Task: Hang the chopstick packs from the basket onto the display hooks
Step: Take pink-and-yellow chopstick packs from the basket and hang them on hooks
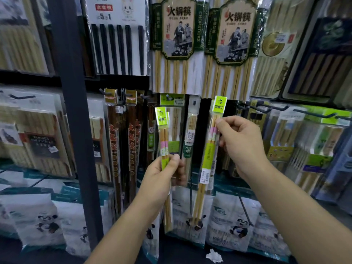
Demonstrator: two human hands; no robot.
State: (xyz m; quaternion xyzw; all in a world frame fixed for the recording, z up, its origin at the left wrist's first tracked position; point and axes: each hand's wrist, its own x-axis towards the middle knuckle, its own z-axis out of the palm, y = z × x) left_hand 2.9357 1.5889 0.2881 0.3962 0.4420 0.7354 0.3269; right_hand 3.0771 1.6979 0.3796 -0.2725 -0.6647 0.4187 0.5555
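Observation:
My right hand [241, 143] pinches a slim chopstick pack with a lime-green header [208, 149] near its top, holding it upright in front of the lower hook row. My left hand [162, 178] grips a small bunch of the same green-headed packs [163, 134] around their middle, upright, just left of centre. Empty black display hooks [266, 107] jut out to the right of the right-hand pack's header. Another hook [167, 97] behind carries green-labelled packs. The basket is out of view.
Large hot-pot chopstick packs [176, 44] hang above. Dark red long packs [131, 149] hang at left beside a dark vertical post [76, 121]. Panda-printed bags [236, 216] line the bottom shelf. Boxed chopstick sets fill both sides.

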